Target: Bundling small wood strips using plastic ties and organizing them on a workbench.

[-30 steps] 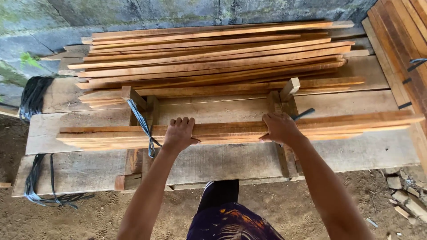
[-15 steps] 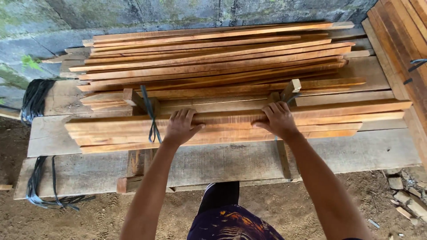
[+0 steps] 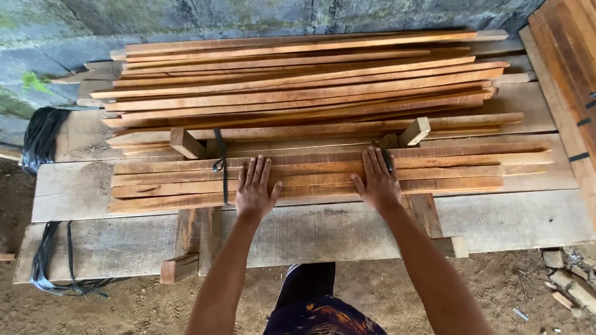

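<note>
Wooden slats lie in a low, flat bundle across a rough work table built of wide grey planks, running left to right just in front of a much bigger pile of slats that is stacked toward the stone wall. Both hands rest palm down on top of this near bundle. On the left hand the fingers are stretched forward and slightly spread, lying flat on the wood, with the thumb out to the side. On the right hand the fingers are likewise flat and a little apart, reaching toward the far edge of the bundle; neither hand grips or pinches anything. A black strap crosses the slats just beside the left hand, and a second dark strap shows at the right hand's fingertips. Two short wooden blocks stick up between the bundle and the big pile, one toward each end. More black straps hang off the left end of the table. Further boards lean at the right edge. Below the table lies sandy ground with small wood scraps at the right.
</note>
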